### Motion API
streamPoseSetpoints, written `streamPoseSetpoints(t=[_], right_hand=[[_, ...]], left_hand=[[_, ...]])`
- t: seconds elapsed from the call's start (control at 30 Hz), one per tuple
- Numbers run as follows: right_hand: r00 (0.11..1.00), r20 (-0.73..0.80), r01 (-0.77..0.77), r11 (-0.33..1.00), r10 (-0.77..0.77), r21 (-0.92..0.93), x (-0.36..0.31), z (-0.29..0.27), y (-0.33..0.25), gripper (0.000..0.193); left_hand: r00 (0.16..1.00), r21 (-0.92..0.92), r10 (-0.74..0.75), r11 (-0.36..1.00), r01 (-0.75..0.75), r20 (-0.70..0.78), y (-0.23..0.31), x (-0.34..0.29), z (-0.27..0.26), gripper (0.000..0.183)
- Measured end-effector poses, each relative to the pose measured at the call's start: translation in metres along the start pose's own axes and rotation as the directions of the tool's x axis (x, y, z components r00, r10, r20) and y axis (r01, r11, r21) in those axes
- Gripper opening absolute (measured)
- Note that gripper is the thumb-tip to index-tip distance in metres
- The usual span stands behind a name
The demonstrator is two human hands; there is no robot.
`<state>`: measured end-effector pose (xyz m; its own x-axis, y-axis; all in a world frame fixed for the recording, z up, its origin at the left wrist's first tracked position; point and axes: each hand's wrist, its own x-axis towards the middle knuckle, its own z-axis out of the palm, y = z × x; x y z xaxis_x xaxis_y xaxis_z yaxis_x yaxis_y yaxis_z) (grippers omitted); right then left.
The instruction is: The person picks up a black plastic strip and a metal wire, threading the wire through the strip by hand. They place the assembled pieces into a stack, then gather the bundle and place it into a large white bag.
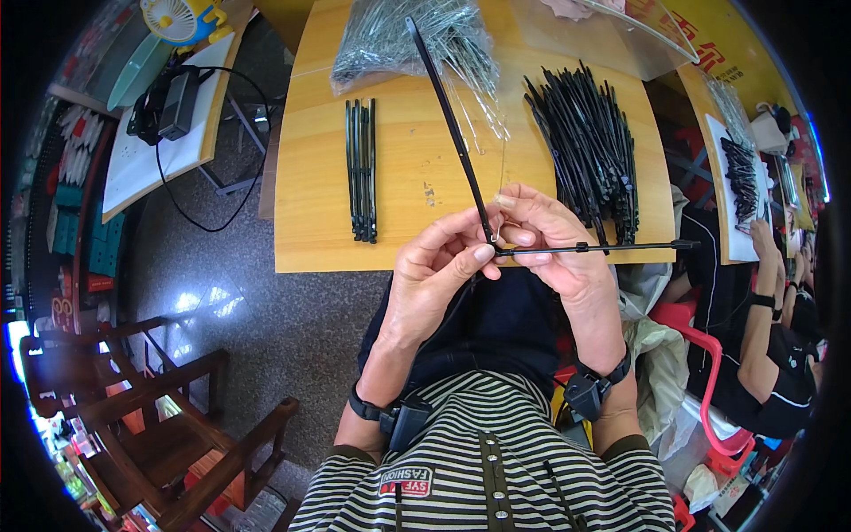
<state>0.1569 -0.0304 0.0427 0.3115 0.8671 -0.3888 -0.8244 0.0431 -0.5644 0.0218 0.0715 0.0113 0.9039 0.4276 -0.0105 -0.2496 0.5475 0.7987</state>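
Two rod ends (494, 245) between fingertips (481, 254)

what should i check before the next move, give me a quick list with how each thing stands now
1. Left hand pinching the black rods where they meet: ok.
2. Thin wire at the right hand: ok, it shows by the fingertips.
3. Wire properly seated at the joint: cannot tell, fingers crowd it.
4. Left-hand row on the table lined up: ok, rods side by side.
5. Right-hand pile lined up: not ok, loosely heaped.
6. Wires contained in the clear bag: not ok, some stick out.
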Motion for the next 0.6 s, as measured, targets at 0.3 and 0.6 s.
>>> streamPoseSetpoints(t=[0.3,0.6], right_hand=[[0.999,-0.027,-0.017,1.000,0.017,-0.005,0.001,0.003,0.001,0.007],[0.999,-0.032,0.032,0.999,-0.033,-0.034,0.004,-0.004,0.007,0.008]], left_hand=[[0.994,0.123,0.102,0.987,-0.104,0.028,-0.002,0.001,-0.002,0.034],[0.998,-0.154,-0.058,0.986,0.062,0.027,-0.003,0.001,-0.003,0.039]])
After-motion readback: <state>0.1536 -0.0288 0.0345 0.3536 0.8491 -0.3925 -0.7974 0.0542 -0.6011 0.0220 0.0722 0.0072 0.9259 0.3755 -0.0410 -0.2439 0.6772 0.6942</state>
